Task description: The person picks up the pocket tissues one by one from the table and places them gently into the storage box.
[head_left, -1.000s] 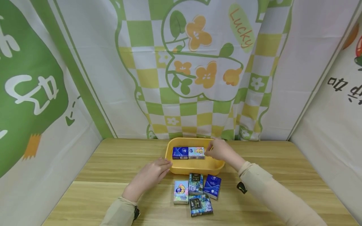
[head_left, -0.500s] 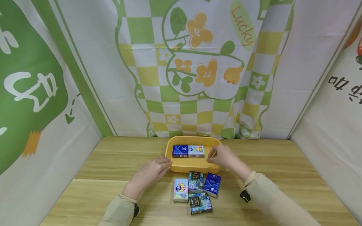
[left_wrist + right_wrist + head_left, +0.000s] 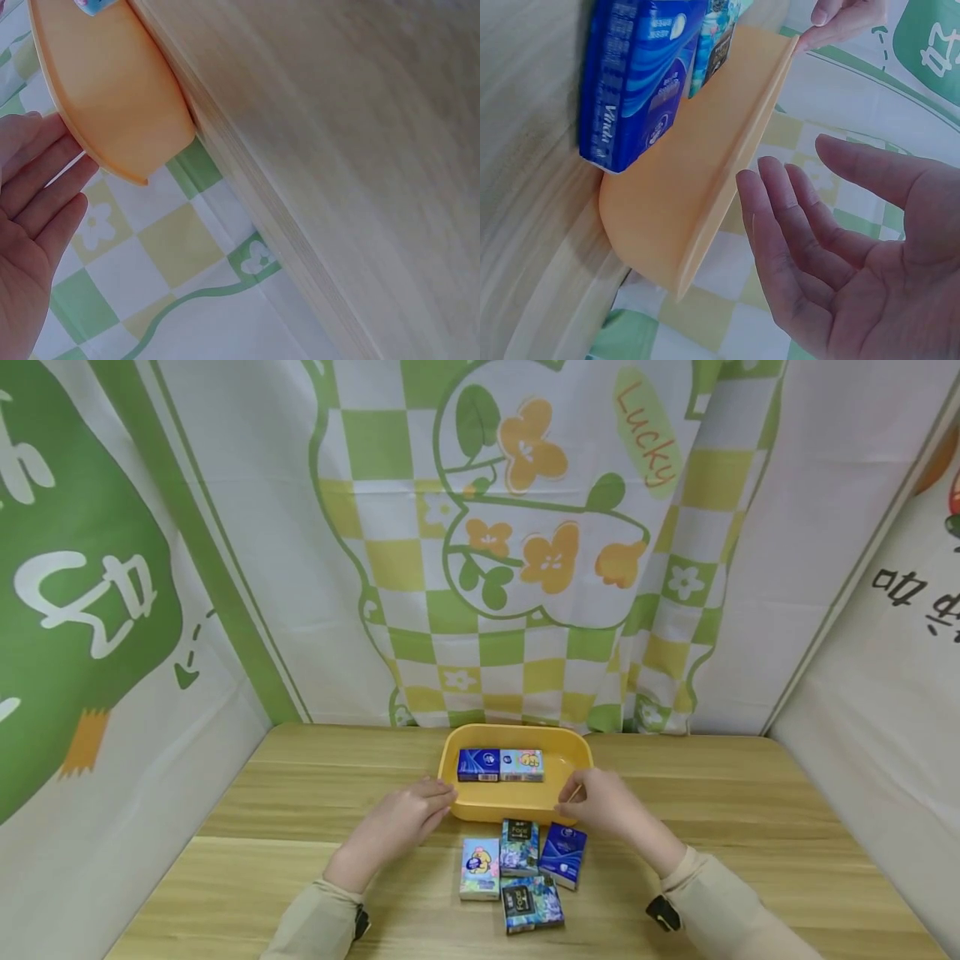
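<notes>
A yellow plastic basket (image 3: 510, 795) stands at the back of the table, holding a dark blue tissue pack (image 3: 478, 765) beside a pastel tissue pack (image 3: 531, 765) with a cartoon print. My left hand (image 3: 401, 820) touches the basket's left rim with extended fingers (image 3: 66, 156). Above the front right corner is my right hand (image 3: 606, 803), its fingers (image 3: 774, 199) loosely bent with nothing between them and thumb. In front lie a second pastel tissue pack (image 3: 480, 870), two floral tissue packs, one behind (image 3: 520, 847) and one nearer (image 3: 534, 905), and another blue tissue pack (image 3: 563, 855).
The wooden table (image 3: 300, 802) ends at the back against a green and white checked curtain (image 3: 495, 647). Printed cloth walls, one on the left (image 3: 90, 593) and one on the right (image 3: 862, 668), flank the table.
My right hand has drawn back from beside the pastel pack inside the basket, coming toward the front right rim. The left hand and the packs have stayed in place.
</notes>
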`<move>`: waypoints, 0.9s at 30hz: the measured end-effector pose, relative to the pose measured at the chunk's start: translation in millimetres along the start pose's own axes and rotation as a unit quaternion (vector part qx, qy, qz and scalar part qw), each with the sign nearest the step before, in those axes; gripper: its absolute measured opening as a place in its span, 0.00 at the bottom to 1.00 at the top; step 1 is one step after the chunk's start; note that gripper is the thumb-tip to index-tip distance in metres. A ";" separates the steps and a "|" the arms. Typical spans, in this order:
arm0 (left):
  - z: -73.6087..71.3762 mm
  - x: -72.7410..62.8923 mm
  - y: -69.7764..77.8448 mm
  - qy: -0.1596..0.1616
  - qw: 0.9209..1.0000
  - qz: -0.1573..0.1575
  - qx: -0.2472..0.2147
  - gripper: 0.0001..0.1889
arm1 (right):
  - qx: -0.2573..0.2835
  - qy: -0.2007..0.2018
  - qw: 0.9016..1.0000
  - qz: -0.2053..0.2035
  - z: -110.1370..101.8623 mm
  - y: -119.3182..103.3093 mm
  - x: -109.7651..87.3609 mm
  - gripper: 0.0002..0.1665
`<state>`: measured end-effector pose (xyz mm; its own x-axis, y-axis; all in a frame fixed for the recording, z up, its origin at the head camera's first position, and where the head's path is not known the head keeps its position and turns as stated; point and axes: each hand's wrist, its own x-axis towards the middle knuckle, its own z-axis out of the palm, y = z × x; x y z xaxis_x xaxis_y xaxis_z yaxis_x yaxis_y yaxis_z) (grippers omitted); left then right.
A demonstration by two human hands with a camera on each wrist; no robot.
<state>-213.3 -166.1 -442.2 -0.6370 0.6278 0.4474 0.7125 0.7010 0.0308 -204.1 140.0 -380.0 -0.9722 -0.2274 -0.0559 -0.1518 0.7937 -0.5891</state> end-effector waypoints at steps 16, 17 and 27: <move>-0.3 -0.4 1.2 -0.006 1.000 -0.012 -0.006 0.14 | -0.030 -0.001 0.999 0.033 12.9 27.7 -12.3 0.07; -0.3 -0.4 1.3 -0.007 1.000 -0.013 -0.007 0.14 | -0.034 -0.002 0.999 0.033 13.8 29.4 -13.0 0.07; -0.3 -0.5 1.5 -0.009 1.000 -0.015 -0.006 0.15 | -0.093 -0.010 0.995 0.031 19.5 41.6 -14.8 0.14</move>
<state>-211.8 -165.4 -442.1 -0.6628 0.6125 0.4308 0.6964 0.7156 0.0540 -192.6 165.4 -419.4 -0.9774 -0.1838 -0.1040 -0.1234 0.8967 -0.4250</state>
